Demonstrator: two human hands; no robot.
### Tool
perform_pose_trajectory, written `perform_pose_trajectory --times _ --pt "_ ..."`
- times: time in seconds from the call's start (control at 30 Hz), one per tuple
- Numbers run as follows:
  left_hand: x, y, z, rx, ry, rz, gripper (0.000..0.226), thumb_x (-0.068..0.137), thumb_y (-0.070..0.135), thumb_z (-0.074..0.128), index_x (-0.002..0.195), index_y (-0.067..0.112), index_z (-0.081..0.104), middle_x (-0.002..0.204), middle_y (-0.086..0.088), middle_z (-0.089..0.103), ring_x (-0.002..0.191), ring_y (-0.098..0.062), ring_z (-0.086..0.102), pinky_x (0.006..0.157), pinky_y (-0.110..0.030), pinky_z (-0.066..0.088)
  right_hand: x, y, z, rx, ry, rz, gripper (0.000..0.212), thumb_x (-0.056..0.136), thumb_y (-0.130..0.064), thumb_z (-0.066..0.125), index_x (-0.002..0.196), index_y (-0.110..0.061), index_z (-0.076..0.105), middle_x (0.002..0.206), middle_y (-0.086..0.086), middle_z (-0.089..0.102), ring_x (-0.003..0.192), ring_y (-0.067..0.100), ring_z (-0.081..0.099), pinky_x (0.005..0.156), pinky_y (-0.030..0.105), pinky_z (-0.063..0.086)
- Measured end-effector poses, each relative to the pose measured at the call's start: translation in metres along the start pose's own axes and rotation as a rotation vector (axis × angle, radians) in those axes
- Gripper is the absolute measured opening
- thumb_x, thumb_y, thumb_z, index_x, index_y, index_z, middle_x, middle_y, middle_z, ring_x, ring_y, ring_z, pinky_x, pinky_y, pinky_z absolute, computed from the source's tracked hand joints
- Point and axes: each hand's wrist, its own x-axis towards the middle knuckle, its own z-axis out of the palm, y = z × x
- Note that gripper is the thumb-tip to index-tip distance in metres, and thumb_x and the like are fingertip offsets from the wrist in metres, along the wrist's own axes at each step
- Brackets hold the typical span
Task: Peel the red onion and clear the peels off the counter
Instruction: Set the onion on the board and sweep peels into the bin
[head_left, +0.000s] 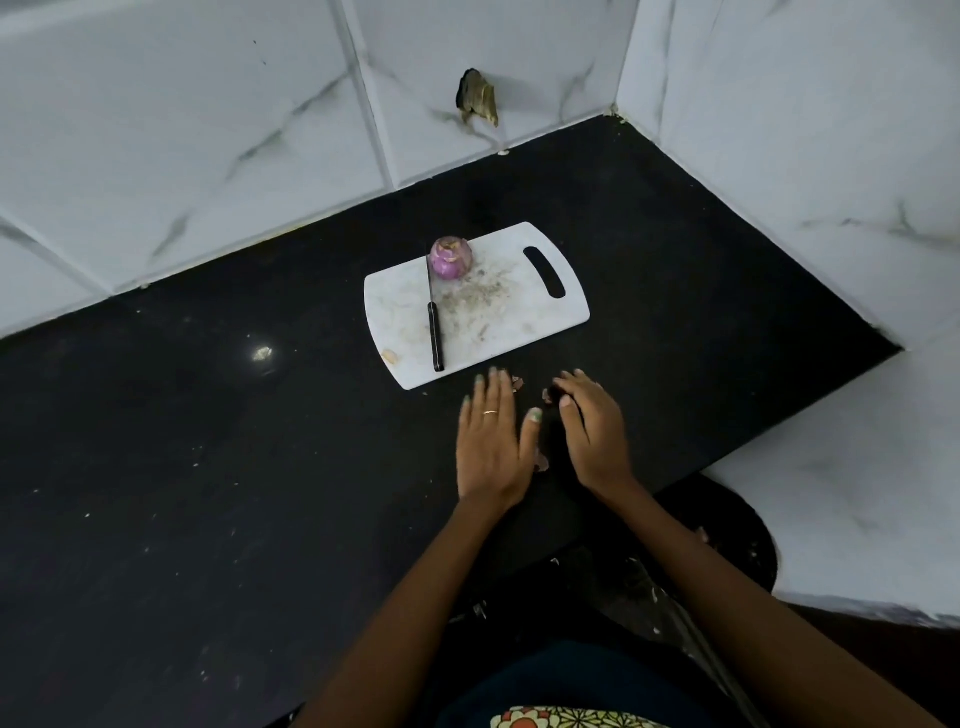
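A peeled red onion (450, 258) stands at the far edge of a white cutting board (514, 317). A black-handled knife (435, 332) lies on the board just left of the onion. On the black counter (208, 441) in front of the board, my left hand (493, 441) lies flat with straight fingers. My right hand (592, 426) is beside it, fingers slightly bent, touching the counter. Small onion peels (546, 395) lie between the two hands, with another scrap (541, 461) nearer the edge.
White marble-pattern tiles form the back wall and the right side wall (779, 156). A hole (478, 98) is broken in the back tile. Below the counter edge at the right is a dark bin (727, 545). A small scrap (389, 356) lies on the board's near left corner.
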Motion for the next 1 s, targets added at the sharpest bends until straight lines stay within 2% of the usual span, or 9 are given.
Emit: perform_pose_trajectory --times 0.07,0.13,0.23,0.4,0.57,0.7,0.8,0.87,1.0 --pt "0.004 0.007 -0.002 -0.174 -0.097 0.122 0.074 0.091 0.052 0.003 0.152 0.015 0.022 0.158 -0.003 0.023 0.147 -0.015 0.015 0.12 -0.028 0.006 0.0 0.0 -0.001 0.068 -0.001 0.033 0.049 0.091 -0.03 0.032 0.118 -0.003 0.062 0.125 0.013 0.061 0.125 0.024 0.05 0.109 0.04 0.035" --pt "0.001 0.013 -0.006 -0.589 -0.077 0.038 0.066 0.095 0.049 0.014 0.144 0.017 0.043 0.138 -0.006 0.055 0.129 -0.013 0.048 0.111 -0.022 0.03 0.002 -0.003 -0.005 0.183 0.042 0.095 0.041 0.092 -0.021 0.037 0.118 -0.001 0.061 0.123 0.013 0.061 0.12 0.022 0.052 0.106 0.039 0.038" --pt "0.001 0.015 -0.018 -1.064 0.288 -0.304 0.052 0.099 0.038 0.026 0.124 0.009 0.061 0.11 -0.007 0.07 0.101 -0.013 0.066 0.09 -0.021 0.048 0.013 -0.008 -0.013 0.177 0.069 0.148 0.032 0.095 -0.009 0.043 0.124 -0.002 0.056 0.128 0.013 0.055 0.122 0.022 0.049 0.106 0.03 0.035" --pt "0.009 -0.004 -0.031 -1.252 0.426 -0.491 0.048 0.106 0.025 0.021 0.127 0.002 0.057 0.127 -0.018 0.061 0.116 -0.025 0.059 0.101 -0.031 0.045 0.038 -0.005 -0.008 -0.245 -0.165 0.158 0.048 0.102 -0.029 0.033 0.144 -0.005 0.033 0.155 0.013 0.026 0.145 0.022 0.016 0.118 0.038 0.006" --pt "0.01 -0.006 -0.031 -1.274 0.391 -0.513 0.05 0.106 0.026 0.019 0.127 0.001 0.057 0.125 -0.016 0.062 0.117 -0.026 0.059 0.103 -0.034 0.045 0.008 -0.029 0.018 -0.385 -0.456 -0.163 0.074 0.094 -0.054 0.006 0.148 -0.005 0.023 0.158 0.01 0.014 0.147 0.018 0.005 0.118 0.031 -0.006" --pt "0.013 -0.01 -0.034 -1.317 0.344 -0.564 0.056 0.106 0.035 0.017 0.126 0.004 0.058 0.124 -0.014 0.064 0.115 -0.022 0.061 0.101 -0.03 0.045 -0.02 -0.034 0.015 -0.235 -0.496 -0.256 0.067 0.095 -0.046 0.017 0.14 -0.003 0.04 0.15 0.013 0.035 0.143 0.018 0.024 0.118 0.024 0.006" --pt "0.014 -0.013 -0.037 -1.35 0.325 -0.591 0.06 0.105 0.041 0.016 0.127 0.004 0.058 0.124 -0.013 0.063 0.113 -0.021 0.062 0.098 -0.028 0.046 -0.028 -0.035 0.003 -0.145 -0.298 -0.263 0.051 0.095 -0.033 0.032 0.133 -0.006 0.052 0.14 0.009 0.05 0.135 0.016 0.04 0.113 0.033 0.031" --pt "0.015 -0.015 -0.039 -1.42 0.317 -0.621 0.064 0.103 0.047 0.015 0.125 0.005 0.058 0.125 -0.013 0.063 0.114 -0.023 0.061 0.1 -0.031 0.045 -0.033 -0.037 0.004 -0.363 -0.277 -0.452 0.05 0.094 -0.034 0.033 0.134 -0.009 0.051 0.14 0.007 0.051 0.137 0.021 0.038 0.113 0.042 0.024" --pt "0.017 -0.029 -0.049 -1.608 0.268 -0.678 0.076 0.097 0.06 0.014 0.126 0.004 0.057 0.125 -0.013 0.062 0.117 -0.027 0.059 0.103 -0.034 0.041 -0.053 -0.035 0.026 -0.709 -0.534 -0.746 0.063 0.095 -0.054 0.026 0.142 -0.014 0.038 0.153 0.003 0.032 0.146 0.028 0.014 0.11 0.061 0.007"
